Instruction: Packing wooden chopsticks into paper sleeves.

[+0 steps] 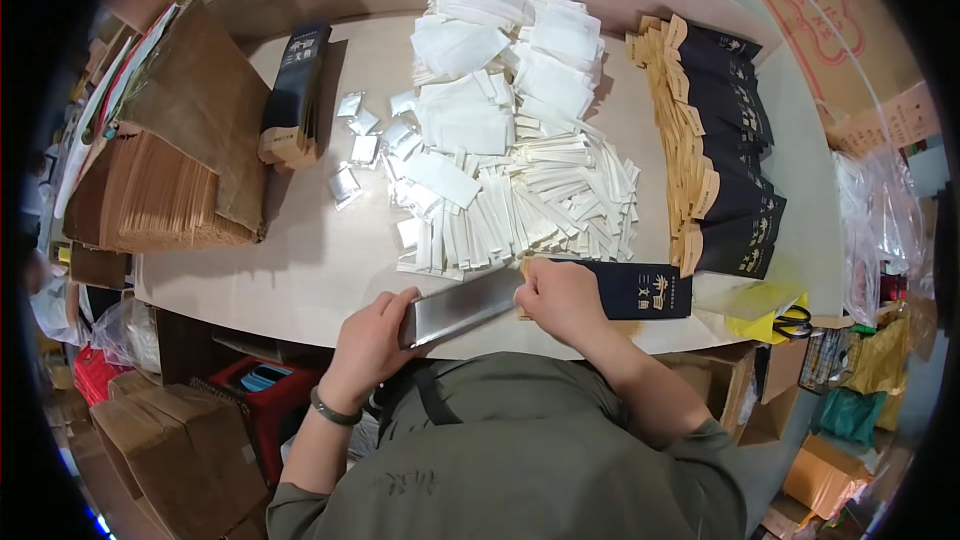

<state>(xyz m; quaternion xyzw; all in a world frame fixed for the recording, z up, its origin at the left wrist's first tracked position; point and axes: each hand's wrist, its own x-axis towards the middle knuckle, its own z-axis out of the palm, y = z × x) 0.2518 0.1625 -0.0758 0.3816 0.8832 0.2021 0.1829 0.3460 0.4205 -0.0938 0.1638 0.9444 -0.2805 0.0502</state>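
Note:
My left hand [366, 342] grips the near left end of a shiny metal trough [465, 308], which slants up to the right at the table's front edge. My right hand [562, 302] is a closed fist at the trough's other end, around the brown end of a flat black paper bag [645, 290]. The bag lies on its side, pointing right. Whether the trough's tip is inside the bag is hidden by my right hand. Just beyond, a big heap of thin white paper packets [510, 195] spreads over the table, with small silver sachets [364, 149] at its left.
A row of black bags with brown ends [725, 150] lies at the right. A stack of similar black bags [297, 90] stands left of the heap. An open carton of brown paper pieces [165, 195] sits at the far left. Black-handled scissors [792, 321] rest at the right front edge.

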